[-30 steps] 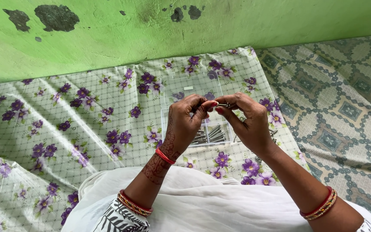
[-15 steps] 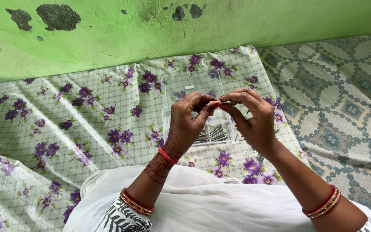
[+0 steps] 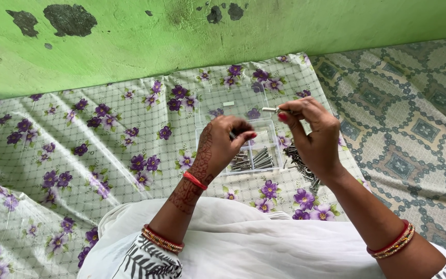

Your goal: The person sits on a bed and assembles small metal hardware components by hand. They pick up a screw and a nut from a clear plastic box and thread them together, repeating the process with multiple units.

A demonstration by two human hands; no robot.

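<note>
- Bolt (image 3: 270,109), small and silvery, sits pinched between the thumb and fingertips of my right hand (image 3: 313,139), held above the far right corner of the clear plastic box (image 3: 232,103).
- From the head view, my left hand (image 3: 220,144) hovers over the middle of the box, its fingers curled together; something small and dark shows at the fingertips, but I cannot tell what it is or whether I grip it.
- Both hands are apart, the right one farther and to the right.
- Silver bolts (image 3: 254,160) lie in the near compartments of the box, just under my left hand.
- More dark metal pieces (image 3: 300,163) lie in a loose heap just right of the box, beneath my right palm.
- Everything rests on a floral plastic sheet (image 3: 78,150) with purple flowers, which runs to a green wall (image 3: 130,46) on the far side.
- At right, a patterned mat (image 3: 414,129) lies beside the sheet.
</note>
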